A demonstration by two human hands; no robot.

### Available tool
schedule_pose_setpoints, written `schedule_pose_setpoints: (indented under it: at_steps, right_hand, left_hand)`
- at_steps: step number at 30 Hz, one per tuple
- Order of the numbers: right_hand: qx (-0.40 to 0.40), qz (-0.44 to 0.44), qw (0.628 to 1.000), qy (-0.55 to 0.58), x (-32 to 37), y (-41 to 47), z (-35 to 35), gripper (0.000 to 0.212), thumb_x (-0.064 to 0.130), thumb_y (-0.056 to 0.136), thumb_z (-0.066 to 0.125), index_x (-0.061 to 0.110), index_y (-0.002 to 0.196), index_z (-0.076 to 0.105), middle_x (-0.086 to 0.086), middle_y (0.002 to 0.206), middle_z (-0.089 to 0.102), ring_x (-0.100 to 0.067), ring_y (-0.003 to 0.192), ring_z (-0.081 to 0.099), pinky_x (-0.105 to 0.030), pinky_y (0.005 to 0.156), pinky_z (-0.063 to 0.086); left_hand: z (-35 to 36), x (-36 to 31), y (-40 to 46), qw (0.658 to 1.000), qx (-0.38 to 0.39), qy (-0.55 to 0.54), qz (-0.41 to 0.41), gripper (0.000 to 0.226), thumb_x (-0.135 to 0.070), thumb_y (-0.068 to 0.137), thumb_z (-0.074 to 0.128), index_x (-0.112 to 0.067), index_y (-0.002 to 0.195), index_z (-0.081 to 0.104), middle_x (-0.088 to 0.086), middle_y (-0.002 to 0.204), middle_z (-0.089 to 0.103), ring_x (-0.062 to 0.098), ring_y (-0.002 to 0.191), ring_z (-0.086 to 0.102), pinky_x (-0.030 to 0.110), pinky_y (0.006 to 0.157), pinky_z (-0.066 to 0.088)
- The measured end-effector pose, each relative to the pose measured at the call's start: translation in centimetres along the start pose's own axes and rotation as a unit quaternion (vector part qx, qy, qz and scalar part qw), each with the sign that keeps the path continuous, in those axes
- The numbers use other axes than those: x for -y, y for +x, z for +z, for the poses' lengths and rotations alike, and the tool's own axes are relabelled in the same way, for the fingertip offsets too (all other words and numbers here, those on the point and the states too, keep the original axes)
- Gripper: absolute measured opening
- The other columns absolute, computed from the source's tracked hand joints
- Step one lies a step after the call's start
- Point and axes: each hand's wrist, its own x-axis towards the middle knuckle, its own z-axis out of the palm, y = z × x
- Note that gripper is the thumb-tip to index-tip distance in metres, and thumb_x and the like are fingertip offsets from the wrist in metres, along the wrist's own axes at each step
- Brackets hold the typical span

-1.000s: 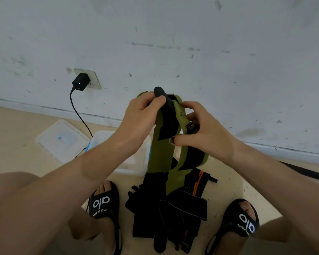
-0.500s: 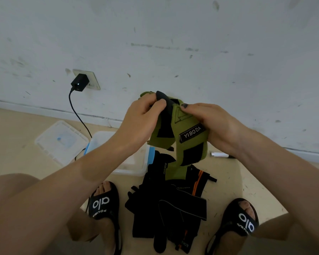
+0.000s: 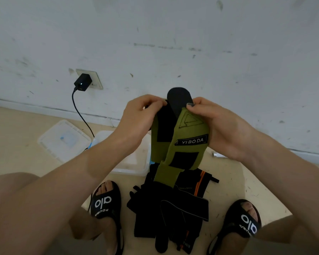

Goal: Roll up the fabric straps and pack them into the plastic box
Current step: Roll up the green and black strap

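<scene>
An olive-green fabric strap (image 3: 184, 138) with black patches and a "YIBODA" label is held up in front of the wall. My left hand (image 3: 136, 118) pinches its upper left edge. My right hand (image 3: 223, 126) grips its right side, thumb on the black rounded tab at the top. The strap's lower end hangs folded toward a pile of black straps (image 3: 173, 208) with orange trim on the floor between my feet. The clear plastic box (image 3: 136, 162) stands on the floor behind my left forearm, partly hidden.
The box's clear lid (image 3: 63, 140) lies on the floor to the left. A black charger (image 3: 82, 82) sits in a wall socket, its cable running down toward the box. A small white tube (image 3: 218, 154) lies by the wall. My sandalled feet (image 3: 104, 201) flank the pile.
The strap has been gathered upward and folded shorter. My right hand shifted from its lower front to its right side and top, and the black tab now stands up between both hands.
</scene>
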Motion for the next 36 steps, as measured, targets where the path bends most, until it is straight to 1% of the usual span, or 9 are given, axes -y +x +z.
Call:
schedule_pose_setpoints:
  at_steps: [2, 5, 8, 10, 14, 16, 22, 31, 36]
  right_hand:
    - [-0.015, -0.001, 1.0, -0.022, -0.3, 0.0, 0.0, 0.009, 0.021, 0.102, 0.058, 0.015, 0.095, 0.057, -0.002, 0.084, 0.067, -0.017, 0.073, 0.067, -0.029, 0.062, 0.056]
    - [-0.028, -0.008, 0.998, -0.047, -0.9, 0.3, 0.2, 0.01, 0.023, 0.102, 0.058, 0.015, 0.098, 0.061, -0.007, 0.093, 0.068, -0.021, 0.084, 0.067, -0.036, 0.075, 0.056]
    - [-0.045, -0.023, 0.997, -0.054, -1.8, 0.6, 0.8, 0.012, 0.022, 0.102, 0.059, 0.011, 0.107, 0.064, -0.01, 0.098, 0.068, -0.024, 0.089, 0.067, -0.039, 0.082, 0.055]
    - [-0.066, -0.037, 0.995, -0.06, -2.2, 0.7, 1.0, 0.014, 0.022, 0.102, 0.061, 0.01, 0.107, 0.065, -0.011, 0.097, 0.07, -0.024, 0.088, 0.067, -0.039, 0.082, 0.054]
    - [-0.089, -0.061, 0.991, -0.079, -2.5, 0.8, 1.1, 0.017, 0.024, 0.102, 0.061, 0.009, 0.108, 0.067, -0.008, 0.093, 0.073, -0.02, 0.083, 0.071, -0.035, 0.079, 0.058]
    - [-0.091, -0.065, 0.991, -0.074, -2.5, 0.8, 1.1, 0.016, 0.023, 0.102, 0.06, 0.009, 0.106, 0.067, -0.007, 0.091, 0.073, -0.018, 0.081, 0.071, -0.033, 0.077, 0.058]
    - [-0.092, -0.069, 0.991, -0.073, -2.5, 0.7, 1.1, 0.018, 0.022, 0.102, 0.061, 0.006, 0.108, 0.067, -0.008, 0.092, 0.072, -0.019, 0.081, 0.071, -0.031, 0.075, 0.057]
    - [-0.096, -0.059, 0.992, -0.059, -2.4, 0.7, 1.2, 0.023, 0.021, 0.101, 0.062, 0.0, 0.111, 0.066, -0.01, 0.093, 0.072, -0.019, 0.079, 0.071, -0.028, 0.07, 0.058]
    - [-0.105, -0.055, 0.991, -0.058, -2.6, 0.5, 1.2, 0.017, 0.022, 0.102, 0.062, 0.007, 0.106, 0.068, -0.009, 0.091, 0.073, -0.017, 0.077, 0.072, -0.026, 0.065, 0.058]
  left_hand:
    - [-0.2, 0.0, 0.2, 1.0, -0.011, 0.0, 0.026, 0.023, -0.009, 0.093, 0.065, -0.031, 0.095, 0.073, -0.006, 0.095, 0.068, 0.021, 0.086, 0.065, 0.035, 0.069, 0.052]
    - [0.0, -0.2, 0.1, 0.999, -0.008, -0.048, 0.022, 0.033, -0.005, 0.086, 0.067, -0.028, 0.109, 0.072, 0.002, 0.104, 0.07, 0.023, 0.093, 0.066, 0.045, 0.079, 0.057]
    - [0.1, -0.6, -0.1, 0.996, -0.002, -0.086, -0.013, 0.038, -0.01, 0.075, 0.063, -0.026, 0.106, 0.077, 0.007, 0.104, 0.073, 0.026, 0.093, 0.065, 0.05, 0.083, 0.056]
    - [0.2, -0.7, -0.1, 0.996, -0.002, -0.086, -0.014, 0.035, -0.009, 0.077, 0.061, -0.025, 0.102, 0.079, 0.009, 0.107, 0.074, 0.033, 0.097, 0.067, 0.053, 0.086, 0.058]
    - [0.3, -0.7, -0.2, 0.993, 0.006, -0.117, -0.002, 0.032, 0.004, 0.096, 0.054, -0.015, 0.105, 0.078, 0.007, 0.106, 0.077, 0.022, 0.1, 0.073, 0.03, 0.08, 0.059]
    - [0.3, -0.8, -0.2, 0.992, 0.004, -0.124, -0.003, 0.029, 0.001, 0.1, 0.052, -0.013, 0.105, 0.077, 0.006, 0.106, 0.077, 0.017, 0.097, 0.073, 0.027, 0.079, 0.059]
    - [0.4, -0.9, -0.2, 0.989, 0.004, -0.149, -0.017, 0.024, -0.005, 0.102, 0.054, -0.011, 0.105, 0.077, 0.005, 0.104, 0.078, 0.015, 0.093, 0.072, 0.025, 0.077, 0.059]
    - [0.5, -0.5, -0.3, 0.992, 0.004, -0.129, -0.002, 0.022, -0.007, 0.1, 0.059, -0.013, 0.11, 0.077, 0.009, 0.111, 0.076, 0.025, 0.107, 0.071, 0.035, 0.09, 0.061]
    - [0.6, -0.4, -0.3, 0.991, 0.002, -0.134, -0.001, 0.021, -0.004, 0.097, 0.064, -0.015, 0.109, 0.077, 0.007, 0.106, 0.076, 0.019, 0.102, 0.072, 0.035, 0.09, 0.061]
